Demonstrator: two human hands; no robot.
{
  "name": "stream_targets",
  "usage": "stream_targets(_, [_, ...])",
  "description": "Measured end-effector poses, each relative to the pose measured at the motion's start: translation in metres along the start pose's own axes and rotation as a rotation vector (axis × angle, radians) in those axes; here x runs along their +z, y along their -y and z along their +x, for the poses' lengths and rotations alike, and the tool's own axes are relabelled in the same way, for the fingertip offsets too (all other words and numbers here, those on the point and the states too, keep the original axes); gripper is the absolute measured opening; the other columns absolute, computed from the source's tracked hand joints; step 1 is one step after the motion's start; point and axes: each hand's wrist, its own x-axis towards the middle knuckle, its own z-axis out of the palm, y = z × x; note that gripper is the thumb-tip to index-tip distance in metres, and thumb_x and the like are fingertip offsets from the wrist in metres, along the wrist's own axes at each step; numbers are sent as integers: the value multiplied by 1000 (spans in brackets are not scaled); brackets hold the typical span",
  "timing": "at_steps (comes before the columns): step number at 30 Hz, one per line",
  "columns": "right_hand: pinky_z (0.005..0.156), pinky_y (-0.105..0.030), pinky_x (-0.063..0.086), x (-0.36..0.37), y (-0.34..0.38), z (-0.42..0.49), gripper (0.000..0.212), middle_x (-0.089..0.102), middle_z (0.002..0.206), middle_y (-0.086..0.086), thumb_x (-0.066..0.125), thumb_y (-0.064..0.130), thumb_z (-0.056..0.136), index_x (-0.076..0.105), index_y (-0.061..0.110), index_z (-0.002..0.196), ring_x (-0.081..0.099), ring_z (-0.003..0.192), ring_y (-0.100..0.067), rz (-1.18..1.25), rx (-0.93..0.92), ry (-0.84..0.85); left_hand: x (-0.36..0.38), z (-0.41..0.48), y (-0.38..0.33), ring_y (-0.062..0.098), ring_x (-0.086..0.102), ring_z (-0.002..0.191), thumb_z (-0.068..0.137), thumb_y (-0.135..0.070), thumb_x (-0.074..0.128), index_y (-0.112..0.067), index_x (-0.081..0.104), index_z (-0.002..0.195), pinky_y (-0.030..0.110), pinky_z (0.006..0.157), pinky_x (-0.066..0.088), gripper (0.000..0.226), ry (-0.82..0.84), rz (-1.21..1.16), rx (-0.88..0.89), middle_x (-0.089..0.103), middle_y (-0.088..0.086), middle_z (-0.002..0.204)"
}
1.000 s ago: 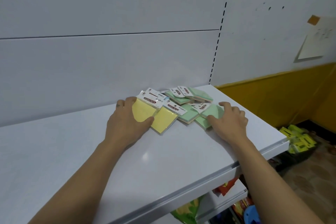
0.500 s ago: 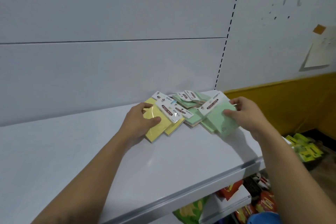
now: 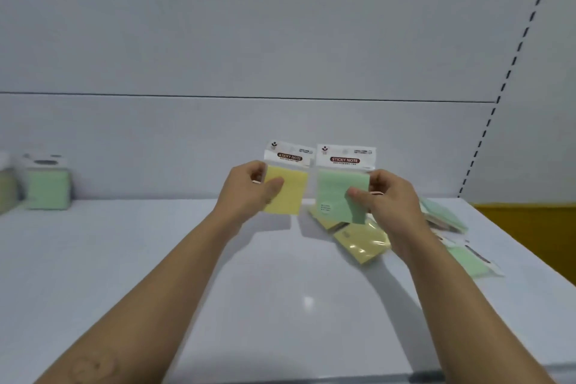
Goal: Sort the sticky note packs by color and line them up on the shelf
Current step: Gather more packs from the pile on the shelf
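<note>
My left hand (image 3: 249, 190) pinches a yellow sticky note pack (image 3: 288, 187) and holds it upright above the white shelf (image 3: 218, 274). Beside it my right hand (image 3: 389, 196) pinches a green sticky note pack (image 3: 338, 193), also upright, its white header card on top. Under and behind my right hand lies the loose pile: yellow packs (image 3: 361, 243) toward the middle and green packs (image 3: 445, 215) further right. One more green pack (image 3: 467, 259) lies flat near the shelf's right edge, partly hidden by my right forearm.
A pale green box-shaped object (image 3: 48, 185) stands at the shelf's back left, blurred. The grey back panel (image 3: 280, 56) rises behind the shelf. A yellow-orange wall band (image 3: 530, 227) shows past the right edge. The shelf's front lip runs along the bottom.
Both hands lifted one pack each off the pile and raised them upright side by side. The camera tilted up and moved left, so the pile now sits to the right.
</note>
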Motion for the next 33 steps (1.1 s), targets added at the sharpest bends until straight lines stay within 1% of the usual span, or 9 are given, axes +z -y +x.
stream_targets(5, [70, -43, 56, 71, 8, 2, 14, 71, 85, -12, 71, 0, 77, 68, 11, 84, 67, 71, -20, 45, -5, 163, -66, -12, 13, 15, 56, 62, 85, -19, 69, -15, 68, 81, 26, 55, 43, 5, -141, -29, -16, 60, -1, 73])
stream_targets(11, [72, -37, 55, 153, 22, -12, 14, 70, 87, -14, 70, -2, 79, 68, 7, 89, 68, 75, -21, 113, 6, 338, -140, -32, 29, 19, 62, 73, 86, -17, 69, -14, 69, 88, 32, 65, 51, 4, -231, -102, -46, 67, 7, 86])
stream_targets(16, [71, -38, 57, 236, 36, -26, 14, 71, 87, -13, 72, 1, 79, 69, 8, 90, 70, 78, -23, 102, -10, 408, -218, -48, 53, 17, 65, 75, 84, -14, 70, -12, 68, 90, 26, 61, 50, 7, -291, -149, -65, 71, 9, 92])
stream_targets(18, [70, -37, 58, 266, 40, -33, 15, 71, 86, -11, 72, 3, 79, 70, 11, 90, 71, 80, -25, 89, -29, 414, -249, -53, 64, 20, 64, 79, 83, -14, 71, -4, 66, 94, 30, 67, 51, 16, -305, -137, -66, 70, 15, 95])
stream_targets(21, [77, -45, 58, 310, 42, -43, 14, 72, 85, -7, 75, 9, 77, 72, 18, 88, 70, 84, -28, -11, -60, 382, -289, -58, 78, 22, 60, 78, 82, -14, 72, 6, 61, 96, 35, 71, 50, 27, -317, -101, -77, 66, 21, 91])
stream_targets(25, [70, -38, 56, 362, 49, -56, 10, 71, 73, 4, 78, 24, 72, 72, 28, 79, 67, 76, -20, -177, -122, 323, -338, -56, 98, 12, 50, 63, 82, -14, 72, -12, 62, 72, 22, 58, 40, 14, -291, -74, -74, 58, -4, 66])
stream_targets(27, [65, -35, 55, 385, 56, -60, 9, 69, 68, 5, 79, 28, 69, 70, 28, 71, 66, 71, -19, -244, -142, 305, -364, -53, 108, 14, 48, 68, 82, -15, 72, -4, 61, 80, 25, 65, 39, 16, -273, -81, -76, 55, 2, 73])
stream_targets(30, [70, -43, 57, 414, 62, -63, 10, 69, 70, 1, 79, 27, 69, 69, 26, 70, 67, 73, -22, -288, -146, 299, -396, -46, 119, 19, 46, 73, 81, -16, 73, 11, 51, 90, 33, 70, 38, 36, -261, -80, -62, 50, 9, 81])
stream_targets(33, [71, -45, 57, 437, 63, -63, 11, 70, 71, 3, 79, 27, 69, 69, 26, 72, 67, 72, -20, -313, -154, 274, -420, -41, 125, 16, 40, 65, 79, -16, 75, -4, 48, 73, 31, 65, 38, 31, -268, -48, -59, 43, 3, 68])
